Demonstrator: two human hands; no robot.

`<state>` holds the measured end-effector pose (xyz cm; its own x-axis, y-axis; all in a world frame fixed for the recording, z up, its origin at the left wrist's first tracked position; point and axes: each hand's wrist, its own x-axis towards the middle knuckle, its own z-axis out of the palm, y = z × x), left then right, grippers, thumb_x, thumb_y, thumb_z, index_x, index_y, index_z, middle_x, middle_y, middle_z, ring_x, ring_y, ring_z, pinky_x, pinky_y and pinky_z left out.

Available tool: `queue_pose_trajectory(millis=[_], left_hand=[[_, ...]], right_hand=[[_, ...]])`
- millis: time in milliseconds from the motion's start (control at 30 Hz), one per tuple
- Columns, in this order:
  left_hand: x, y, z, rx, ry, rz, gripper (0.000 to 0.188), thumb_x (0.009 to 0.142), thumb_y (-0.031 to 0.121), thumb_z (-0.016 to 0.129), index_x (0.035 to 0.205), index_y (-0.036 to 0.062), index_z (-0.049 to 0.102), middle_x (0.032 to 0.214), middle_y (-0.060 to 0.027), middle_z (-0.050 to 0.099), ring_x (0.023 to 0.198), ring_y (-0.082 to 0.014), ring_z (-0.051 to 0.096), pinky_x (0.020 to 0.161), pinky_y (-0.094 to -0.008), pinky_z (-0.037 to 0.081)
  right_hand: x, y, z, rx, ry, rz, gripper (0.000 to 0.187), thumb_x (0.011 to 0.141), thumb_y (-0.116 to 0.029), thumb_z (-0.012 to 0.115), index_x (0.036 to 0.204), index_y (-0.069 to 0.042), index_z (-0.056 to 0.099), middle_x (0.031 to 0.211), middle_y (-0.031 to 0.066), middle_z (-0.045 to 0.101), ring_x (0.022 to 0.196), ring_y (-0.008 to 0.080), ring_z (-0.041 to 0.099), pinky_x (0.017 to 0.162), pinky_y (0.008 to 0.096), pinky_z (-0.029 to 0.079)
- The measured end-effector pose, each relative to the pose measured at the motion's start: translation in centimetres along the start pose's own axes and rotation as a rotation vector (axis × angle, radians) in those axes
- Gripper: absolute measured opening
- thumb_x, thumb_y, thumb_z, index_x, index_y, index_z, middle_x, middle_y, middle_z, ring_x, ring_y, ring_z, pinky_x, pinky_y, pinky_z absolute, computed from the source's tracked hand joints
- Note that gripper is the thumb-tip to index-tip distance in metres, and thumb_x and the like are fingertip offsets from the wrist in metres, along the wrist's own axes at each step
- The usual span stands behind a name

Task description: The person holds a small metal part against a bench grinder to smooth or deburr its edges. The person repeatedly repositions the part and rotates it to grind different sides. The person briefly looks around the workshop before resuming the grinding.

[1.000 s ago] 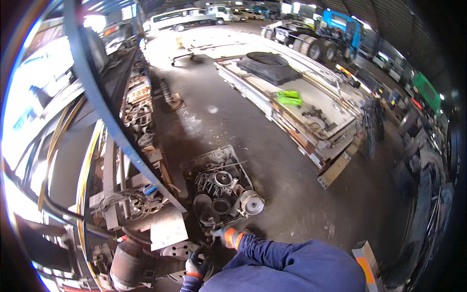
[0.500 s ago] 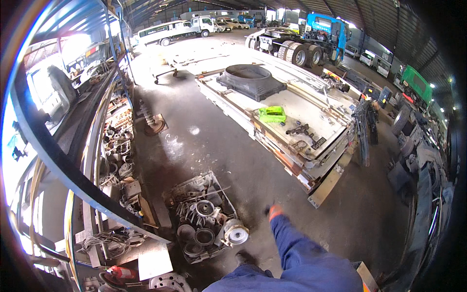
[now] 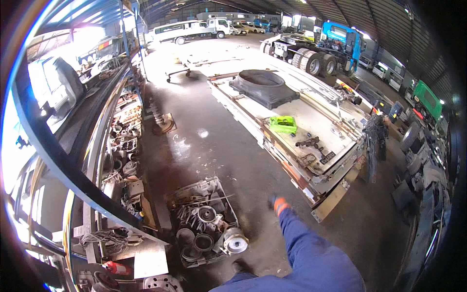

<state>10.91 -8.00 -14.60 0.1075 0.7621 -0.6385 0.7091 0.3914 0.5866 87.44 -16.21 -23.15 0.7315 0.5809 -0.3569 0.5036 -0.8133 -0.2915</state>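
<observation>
My right hand (image 3: 273, 201) is in a dark glove with an orange band, at the end of a blue sleeve (image 3: 311, 243). It hangs over the grey floor, apart from anything else. Its fingers are dark and too small to make out. To its left on the floor stands a crate (image 3: 232, 197) full of greasy metal parts, with a round silver hub (image 3: 236, 244) at its near right corner. To its right is the near corner of a large white panel (image 3: 316, 146) with a metal frame. My left hand is out of view.
On the panel lie a black fan shroud (image 3: 265, 90), a bright green cloth-like item (image 3: 283, 124) and dark metal parts (image 3: 310, 142). Shelving with a blue post (image 3: 58, 165) and rusty parts runs along the left. A blue truck (image 3: 340, 41) stands behind.
The panel and crate have shifted slightly right or down in view as my head moved. My right hand shows a little more fully, still over the floor.
</observation>
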Motion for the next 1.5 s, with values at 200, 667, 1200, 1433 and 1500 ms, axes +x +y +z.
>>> queue_pose_trajectory(millis=[200, 667, 1200, 1433, 1500], left_hand=[[-5.3, -18.7, -2.7, -0.188, 0.159, -0.108, 0.023, 0.083, 0.022, 0.071, 0.096, 0.0032, 0.071, 0.089, -0.0113, 0.073, 0.074, -0.0200, 0.066, 0.069, -0.0376, 0.054], [-12.3, -28.2, -40.6, -0.351, 1.511, 0.015, 0.021, 0.085, 0.024, 0.068, 0.096, 0.0062, 0.068, 0.092, -0.0153, 0.069, 0.084, -0.0329, 0.066, 0.080, -0.0366, 0.052], [10.5, -28.0, -58.2, 0.430, 0.879, -0.324, 0.035, 0.089, 0.024, 0.057, 0.122, 0.0132, 0.063, 0.127, -0.0168, 0.055, 0.120, -0.0363, 0.054, 0.095, -0.0431, 0.049], [12.9, -33.1, -57.8, 0.683, 0.976, -0.098, 0.021, 0.087, 0.013, 0.054, 0.098, 0.0118, 0.072, 0.111, -0.0119, 0.064, 0.107, -0.0291, 0.062, 0.085, -0.0405, 0.053], [10.2, -31.0, -58.0, 0.589, 0.989, 0.046, 0.019, 0.086, 0.011, 0.053, 0.098, 0.0099, 0.068, 0.109, -0.0131, 0.064, 0.104, -0.0302, 0.063, 0.085, -0.0409, 0.053]], right_hand=[[-26.6, -4.2, 17.3, -0.287, -0.658, -0.374, 0.034, 0.086, -0.036, 0.060, 0.107, -0.012, 0.072, 0.106, 0.0133, 0.071, 0.098, 0.0287, 0.069, 0.080, 0.0429, 0.053], [-48.9, -21.4, 18.8, 0.150, -0.697, 0.003, 0.040, 0.091, -0.046, 0.055, 0.100, -0.012, 0.074, 0.094, 0.0089, 0.073, 0.085, 0.0223, 0.067, 0.074, 0.0403, 0.051], [-64.2, -21.3, 19.0, 0.167, -0.611, 0.301, 0.038, 0.093, -0.045, 0.054, 0.097, -0.012, 0.072, 0.089, 0.0082, 0.071, 0.076, 0.0226, 0.066, 0.065, 0.0404, 0.050], [-64.8, -20.0, 21.0, 0.254, -0.619, 0.371, 0.033, 0.093, -0.040, 0.054, 0.098, -0.012, 0.071, 0.089, 0.0090, 0.069, 0.074, 0.0246, 0.065, 0.060, 0.0411, 0.051], [-64.9, -18.7, 22.1, 0.299, -0.613, 0.394, 0.032, 0.093, -0.039, 0.055, 0.098, -0.012, 0.070, 0.089, 0.0092, 0.069, 0.073, 0.0252, 0.065, 0.059, 0.0414, 0.051]])
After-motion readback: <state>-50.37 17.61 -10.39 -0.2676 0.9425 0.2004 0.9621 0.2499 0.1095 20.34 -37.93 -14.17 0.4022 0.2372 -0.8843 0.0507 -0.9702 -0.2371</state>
